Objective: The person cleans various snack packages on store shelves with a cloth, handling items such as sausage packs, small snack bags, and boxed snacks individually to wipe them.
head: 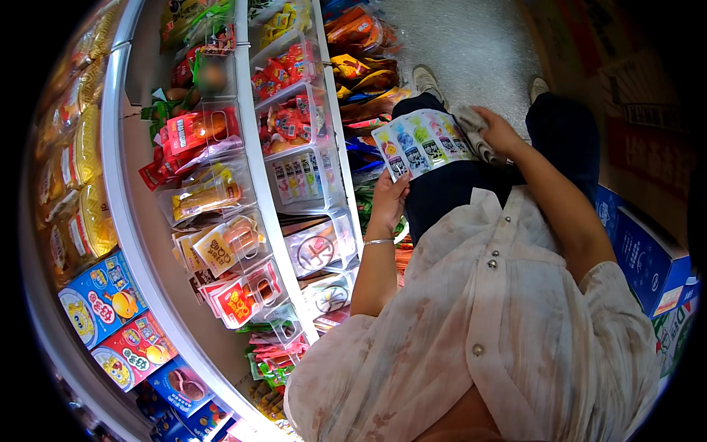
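My left hand (390,201) grips the near-left corner of a flat printed packet (422,141) between thumb and fingers. Colourful fruit pictures and dark printed blocks run in a row across its face. It is held over my thighs, face up. In my right hand (499,134) is a bunched grey cloth (476,132), which lies against the packet's right end. Some of the right fingers are hidden by the cloth. Packets of a similar look stand in a clear plastic bin (304,179) on the shelf to the left.
Tiered white shelf edges (276,193) curve along my left. Clear bins there hold red snack packets (287,124) and bagged sausages (207,196). Orange bags (359,30) lie at floor level beyond. Blue cartons (640,254) stand close by my right side. Grey floor (475,44) shows ahead.
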Motion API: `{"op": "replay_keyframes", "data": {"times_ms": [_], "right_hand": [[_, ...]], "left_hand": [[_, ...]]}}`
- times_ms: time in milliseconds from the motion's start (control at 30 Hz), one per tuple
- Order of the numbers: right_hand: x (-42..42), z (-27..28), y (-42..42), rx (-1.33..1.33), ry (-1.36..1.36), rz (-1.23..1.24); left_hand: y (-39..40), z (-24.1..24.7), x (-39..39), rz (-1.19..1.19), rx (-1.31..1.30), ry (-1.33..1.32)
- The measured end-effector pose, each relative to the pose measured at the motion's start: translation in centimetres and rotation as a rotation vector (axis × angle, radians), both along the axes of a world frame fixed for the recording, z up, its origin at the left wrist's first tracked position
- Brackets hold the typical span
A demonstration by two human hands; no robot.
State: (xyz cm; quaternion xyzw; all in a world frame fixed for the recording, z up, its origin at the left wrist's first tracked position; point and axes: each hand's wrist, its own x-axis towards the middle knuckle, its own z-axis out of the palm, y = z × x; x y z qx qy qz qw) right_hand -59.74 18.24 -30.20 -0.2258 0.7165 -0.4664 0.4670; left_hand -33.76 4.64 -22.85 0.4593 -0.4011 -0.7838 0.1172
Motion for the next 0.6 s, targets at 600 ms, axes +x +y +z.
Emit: {"op": "replay_keyframes", "data": {"times_ms": [600], "right_hand": [[8.6,6.4,-10.7,-0.109,1.16,0.654]], "left_hand": [[-0.6,-1.3,-0.9,-0.124,-0.385,-0.295]]}}
